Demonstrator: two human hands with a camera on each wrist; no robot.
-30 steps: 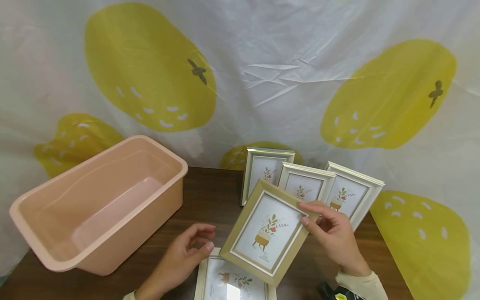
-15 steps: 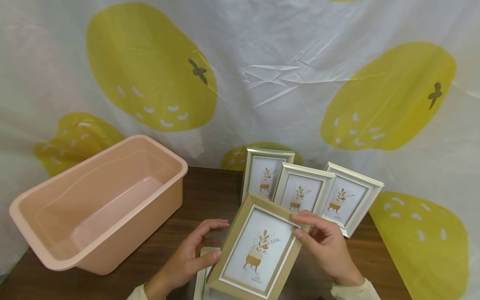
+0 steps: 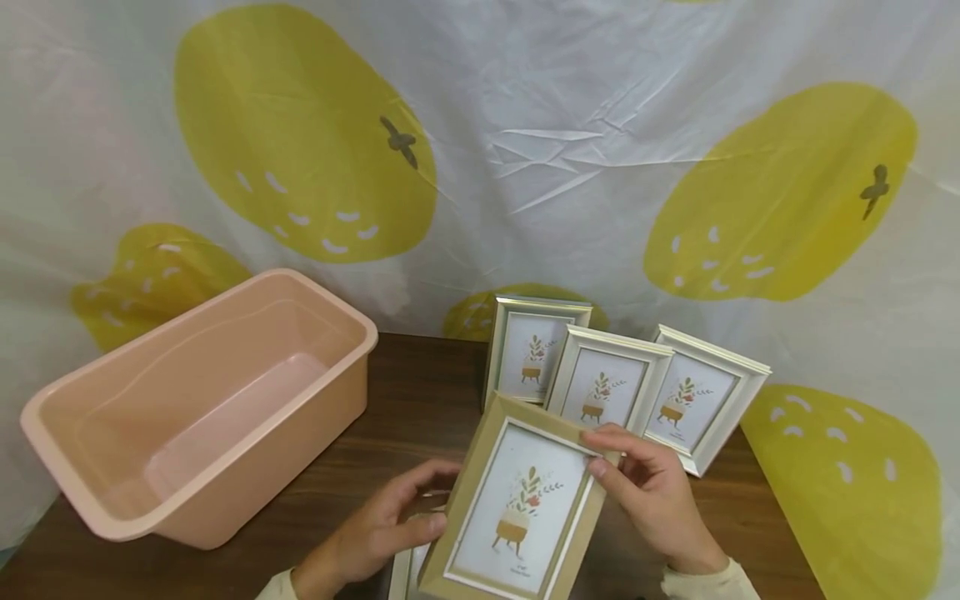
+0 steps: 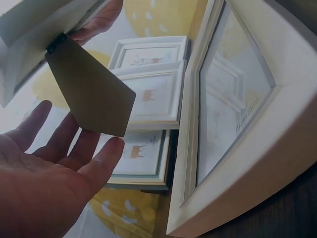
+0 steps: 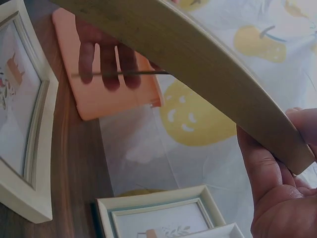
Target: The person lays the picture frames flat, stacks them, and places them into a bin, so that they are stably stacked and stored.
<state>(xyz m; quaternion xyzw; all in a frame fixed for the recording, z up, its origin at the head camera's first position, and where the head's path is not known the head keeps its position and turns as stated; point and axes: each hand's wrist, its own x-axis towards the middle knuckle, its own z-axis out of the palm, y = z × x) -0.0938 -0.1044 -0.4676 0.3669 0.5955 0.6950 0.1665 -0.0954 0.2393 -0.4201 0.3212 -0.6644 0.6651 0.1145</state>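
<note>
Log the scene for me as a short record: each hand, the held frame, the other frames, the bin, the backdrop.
Right hand: right hand pinches the tan frame near its upper right corner
Left hand: left hand, fingers spread at the stand; contact unclear
Held frame: tilted, picture toward the head camera, stand swung out behind
Standing frames: left, middle, right
Lower frame: lower frame on the table, mostly hidden in the head view
Bin: pink bin, person's left
Backdrop: pale cloth, yellow fruit print

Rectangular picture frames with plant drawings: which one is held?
The tan rectangular frame, pinched near its upper right corner by the right hand; no hand holds the paler frames.
</note>
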